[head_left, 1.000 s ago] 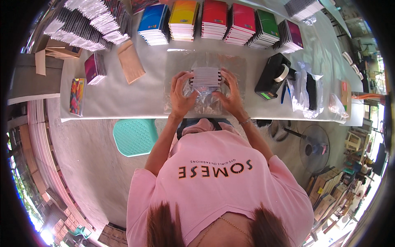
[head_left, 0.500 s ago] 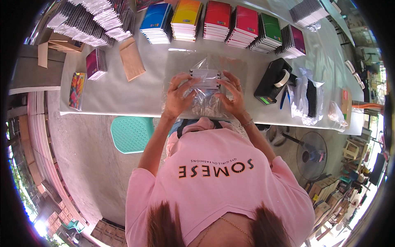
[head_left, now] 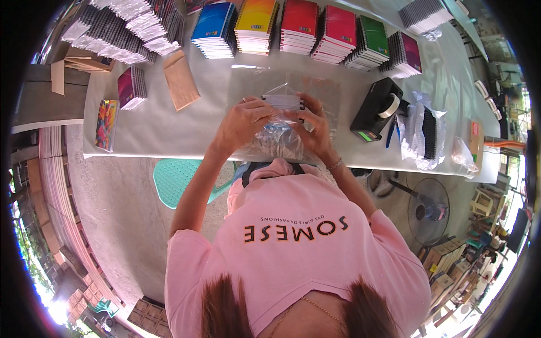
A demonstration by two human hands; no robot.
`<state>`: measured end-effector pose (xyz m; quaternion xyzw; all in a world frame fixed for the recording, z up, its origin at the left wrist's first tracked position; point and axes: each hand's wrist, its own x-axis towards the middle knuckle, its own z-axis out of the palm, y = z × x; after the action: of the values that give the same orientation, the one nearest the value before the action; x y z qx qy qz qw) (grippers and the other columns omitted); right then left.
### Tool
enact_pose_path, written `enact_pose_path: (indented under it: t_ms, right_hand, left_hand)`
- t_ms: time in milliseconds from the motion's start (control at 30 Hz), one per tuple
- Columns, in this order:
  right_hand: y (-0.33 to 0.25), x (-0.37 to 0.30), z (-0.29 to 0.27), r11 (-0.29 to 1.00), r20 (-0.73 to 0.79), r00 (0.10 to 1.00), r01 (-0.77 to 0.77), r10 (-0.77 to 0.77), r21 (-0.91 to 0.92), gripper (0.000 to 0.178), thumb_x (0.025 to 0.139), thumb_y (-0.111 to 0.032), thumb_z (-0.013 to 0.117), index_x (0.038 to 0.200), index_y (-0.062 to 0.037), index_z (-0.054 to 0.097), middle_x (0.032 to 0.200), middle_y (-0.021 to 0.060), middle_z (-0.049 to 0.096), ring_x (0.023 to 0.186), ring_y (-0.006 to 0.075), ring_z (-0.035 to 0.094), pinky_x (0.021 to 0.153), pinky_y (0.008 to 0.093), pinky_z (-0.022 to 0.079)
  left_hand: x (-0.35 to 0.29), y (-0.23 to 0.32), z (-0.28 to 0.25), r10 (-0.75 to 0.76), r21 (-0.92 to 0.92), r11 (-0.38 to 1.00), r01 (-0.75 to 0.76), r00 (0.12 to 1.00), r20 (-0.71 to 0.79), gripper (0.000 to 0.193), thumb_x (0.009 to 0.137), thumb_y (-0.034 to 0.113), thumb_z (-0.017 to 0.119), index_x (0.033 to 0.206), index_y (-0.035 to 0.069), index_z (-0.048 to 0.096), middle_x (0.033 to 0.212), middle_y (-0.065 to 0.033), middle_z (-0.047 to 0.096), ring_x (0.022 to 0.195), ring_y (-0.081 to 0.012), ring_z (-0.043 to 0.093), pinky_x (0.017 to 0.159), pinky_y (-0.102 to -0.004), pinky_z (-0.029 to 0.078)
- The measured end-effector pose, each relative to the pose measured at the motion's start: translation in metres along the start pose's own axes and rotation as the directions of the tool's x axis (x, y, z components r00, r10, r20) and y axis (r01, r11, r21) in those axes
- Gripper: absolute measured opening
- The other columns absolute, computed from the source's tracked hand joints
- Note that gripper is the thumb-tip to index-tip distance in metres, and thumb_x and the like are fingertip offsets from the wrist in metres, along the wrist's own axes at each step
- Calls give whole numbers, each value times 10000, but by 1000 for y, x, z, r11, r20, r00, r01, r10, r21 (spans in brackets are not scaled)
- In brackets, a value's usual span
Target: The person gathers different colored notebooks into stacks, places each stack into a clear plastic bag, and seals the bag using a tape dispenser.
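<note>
A small stack of spiral-bound notebooks (head_left: 283, 102) stands near the table's front edge, its white page edges showing between my hands. Clear plastic wrapping (head_left: 276, 141) covers the stack and bunches up on the side nearest me. My left hand (head_left: 246, 121) presses on the wrapping at the stack's left, fingers bent and closed on the film. From the right, my right hand (head_left: 313, 127) grips the wrapped stack, its thumb and fingers curled over the near and right sides. The fingers partly hide the covers.
Several notebook stacks, such as the yellow stack (head_left: 256, 25), line the far side. A black tape dispenser (head_left: 376, 110) stands at right beside a blue pen-like tool (head_left: 390, 132) and plastic-wrapped black coils (head_left: 429, 135). A brown envelope (head_left: 181, 80) and purple notebooks (head_left: 131, 88) lie at left.
Both hands have drawn closer together over the wrapped stack. My left hand has moved right and its fingers have closed on the film; my right fingers have curled in.
</note>
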<state>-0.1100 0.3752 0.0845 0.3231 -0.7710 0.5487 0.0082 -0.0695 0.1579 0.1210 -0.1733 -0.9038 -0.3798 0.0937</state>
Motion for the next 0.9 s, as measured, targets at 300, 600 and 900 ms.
enact_pose_path:
  t_ms: [300,600,900]
  right_hand:
    - [1,25,-8,949,35,975,-224,221,221,237,727,-78,772,941,-42,675,1055,73,564,1006,192,551,860,314,445]
    - [15,37,-12,836,226,933,-352,279,421,373,790,-97,722,1146,-56,620,1059,37,538,1013,165,543,892,299,443]
    - [-21,28,-17,980,201,965,-185,166,77,519,713,-98,781,1207,-78,621,1214,80,551,1149,235,518,985,346,405]
  left_hand:
    - [17,-5,-4,-316,-242,919,312,949,23,384,704,116,784,1069,96,667,1110,-33,592,802,-147,605,712,-261,492]
    - [23,-26,12,-380,-680,526,510,857,349,343,775,160,720,1100,63,667,1101,-30,581,950,-140,566,856,-285,435]
    - [30,-22,1,-288,-598,691,405,914,286,186,764,73,714,948,81,738,970,-41,629,961,-154,590,854,-286,451]
